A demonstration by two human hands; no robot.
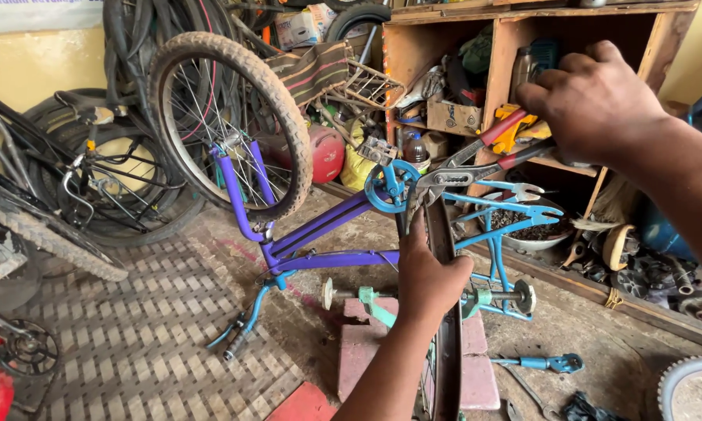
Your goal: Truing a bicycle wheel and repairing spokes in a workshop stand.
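A pair of red-handled pliers [476,162] sits at the middle of the scene, its metal nose closed against the blue chain guard disc [390,185] of an upside-down child's bicycle [320,234]. The right hand [592,105] is curled tight round the red handles, squeezing them together from above. The left hand [429,277] reaches up from below the pliers and wraps round a dark rim or tyre edge [443,312] that runs down toward the bottom of the view, thumb on one side and fingers on the other, closed on it.

The bicycle has a purple frame and blue rear stays [507,203]; it rests upside down, with its knobbly front wheel [226,125] raised to the left of the pliers and its handlebar [242,327] on the floor below that wheel. Under the pliers, reddish bricks [366,343] lie on the concrete floor [585,351], and a blue part [542,362] and a spanner [526,390] lie to the right of the bricks. Behind the pliers stands a wooden shelf unit [499,70] crowded with tools and containers, with a bowl of small metal parts [534,234] at its foot. Left of the front wheel, more bicycles and tyres [78,156] lean against a yellow wall above a chequered mat [148,312].
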